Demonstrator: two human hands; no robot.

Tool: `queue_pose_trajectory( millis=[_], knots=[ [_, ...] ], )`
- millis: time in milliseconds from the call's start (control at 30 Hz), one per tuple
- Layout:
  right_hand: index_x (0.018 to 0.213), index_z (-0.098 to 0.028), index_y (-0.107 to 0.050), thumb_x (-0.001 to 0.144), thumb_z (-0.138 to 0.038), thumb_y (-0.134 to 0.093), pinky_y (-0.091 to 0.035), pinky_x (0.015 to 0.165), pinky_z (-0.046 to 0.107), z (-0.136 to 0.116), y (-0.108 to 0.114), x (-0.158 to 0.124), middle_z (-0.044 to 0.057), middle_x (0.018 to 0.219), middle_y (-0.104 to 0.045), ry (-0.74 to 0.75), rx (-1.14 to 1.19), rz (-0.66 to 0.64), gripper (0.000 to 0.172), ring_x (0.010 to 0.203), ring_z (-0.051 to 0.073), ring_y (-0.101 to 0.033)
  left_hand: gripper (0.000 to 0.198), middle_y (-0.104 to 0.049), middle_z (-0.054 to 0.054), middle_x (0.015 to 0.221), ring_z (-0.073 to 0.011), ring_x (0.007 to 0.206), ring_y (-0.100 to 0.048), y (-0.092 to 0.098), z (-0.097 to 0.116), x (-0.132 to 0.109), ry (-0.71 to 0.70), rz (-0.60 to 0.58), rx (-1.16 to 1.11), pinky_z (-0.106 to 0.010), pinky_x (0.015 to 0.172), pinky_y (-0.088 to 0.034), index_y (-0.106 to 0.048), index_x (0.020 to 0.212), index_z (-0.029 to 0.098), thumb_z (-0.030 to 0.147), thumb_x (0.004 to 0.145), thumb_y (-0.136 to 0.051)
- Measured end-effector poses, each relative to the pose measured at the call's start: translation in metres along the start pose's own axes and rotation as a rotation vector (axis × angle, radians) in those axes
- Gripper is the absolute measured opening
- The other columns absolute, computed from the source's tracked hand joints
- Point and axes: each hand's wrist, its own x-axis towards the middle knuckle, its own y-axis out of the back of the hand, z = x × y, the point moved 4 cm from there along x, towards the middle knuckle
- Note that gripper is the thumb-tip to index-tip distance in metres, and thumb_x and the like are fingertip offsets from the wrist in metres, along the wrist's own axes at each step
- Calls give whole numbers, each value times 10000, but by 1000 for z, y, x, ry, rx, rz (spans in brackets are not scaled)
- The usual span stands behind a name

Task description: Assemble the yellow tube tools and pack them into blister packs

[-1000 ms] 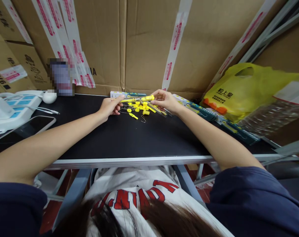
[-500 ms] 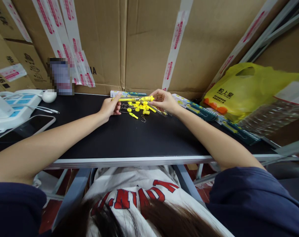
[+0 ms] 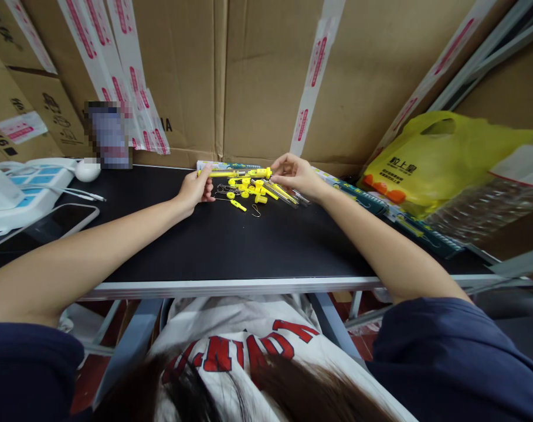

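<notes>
My left hand [image 3: 196,189] is closed around the left part of a slim spring scale [image 3: 237,174], a clear tube with yellow parts held nearly level above the table. At its right end, my right hand [image 3: 296,174] has thumb and fingertips drawn together by the yellow end piece; what they pinch is too small to make out. Below lie loose yellow plastic caps [image 3: 261,199], thin wire hooks and springs [image 3: 226,189], and a small yellow pointed piece [image 3: 238,206]. Several clear tubes [image 3: 286,194] lie under my right hand, and a single wire hook [image 3: 256,211] is nearest me.
Printed boxes [image 3: 358,196] lie along the right, near a yellow plastic bag [image 3: 442,158] and wrapped clear bottles [image 3: 472,205]. On the left are a power strip [image 3: 50,187], white cables and a phone [image 3: 46,225]. Cardboard [image 3: 266,82] stands behind the black table [image 3: 244,252].
My right hand has shifted slightly right and up, off the yellow end piece to its tip. More of the tubes beneath it now show. My left hand keeps its hold.
</notes>
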Motion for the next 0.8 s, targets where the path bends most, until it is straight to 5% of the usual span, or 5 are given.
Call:
queue_pose_trajectory(
  millis=[167,367,633,800],
  knots=[
    [739,-186,-481,777,-175,-769,-366,402,170,13,14,5,-43,641,-484,-204,222,126,291,534,59,-464,379,-460,48,528,-51,396,-427,0,0,0,1,6,11,-170,452,-498,-455,677,194,437,965,-498],
    [762,-167,-578,824,-71,-672,-495,489,186,18,5,2,15,721,-599,-367,356,13,149,626,86,-556,361,-455,56,505,-48,377,-422,-1,-2,0,-11,-7,50,-158,452,-492,-455,694,197,425,971,-488],
    [713,-163,-646,665,2,-766,-456,393,180,20,-1,0,2,672,-635,-170,-248,-144,209,505,69,-535,360,-460,55,509,-45,375,-433,1,-5,4,-36,-7,77,-160,433,-495,-466,689,189,418,965,-502],
    [790,-172,-660,705,-269,-831,-367,363,156,5,-10,-13,-29,586,-600,-152,-360,-496,214,452,53,-498,361,-458,60,513,-42,375,-425,1,-5,4,-48,-4,62,-154,435,-496,-467,692,189,431,954,-522]
  ],
)
